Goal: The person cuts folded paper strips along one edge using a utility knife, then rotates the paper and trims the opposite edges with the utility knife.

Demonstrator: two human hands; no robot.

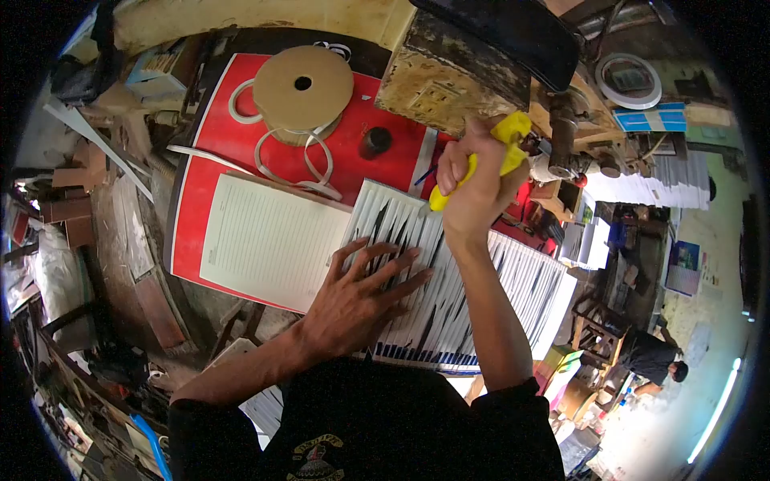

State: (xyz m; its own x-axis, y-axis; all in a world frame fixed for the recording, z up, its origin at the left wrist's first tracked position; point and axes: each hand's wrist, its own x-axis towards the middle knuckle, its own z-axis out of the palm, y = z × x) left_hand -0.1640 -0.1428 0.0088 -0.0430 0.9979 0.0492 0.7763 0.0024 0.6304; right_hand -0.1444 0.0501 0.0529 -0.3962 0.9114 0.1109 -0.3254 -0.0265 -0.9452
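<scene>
My left hand (365,280) lies with its fingers spread on a row of books (513,280) packed side by side, their white spines facing up with dark streaks between them. My right hand (477,180) is closed around a yellow squeeze bottle (513,132), held tilted over the far edge of the row. Its lower tip points toward the spines; whether it touches them I cannot tell. Left of the row is a lined notebook page (273,232). Behind it, a cardboard spool (301,84) has loose white ribbon (269,156) trailing from it.
Beneath everything is a red-topped table (220,140). A small dark container (374,143) stands near the spool. A worn wooden box (449,72) sits at the back. Stacked white paper (642,184) is at the right, and another person (651,353) is farther off.
</scene>
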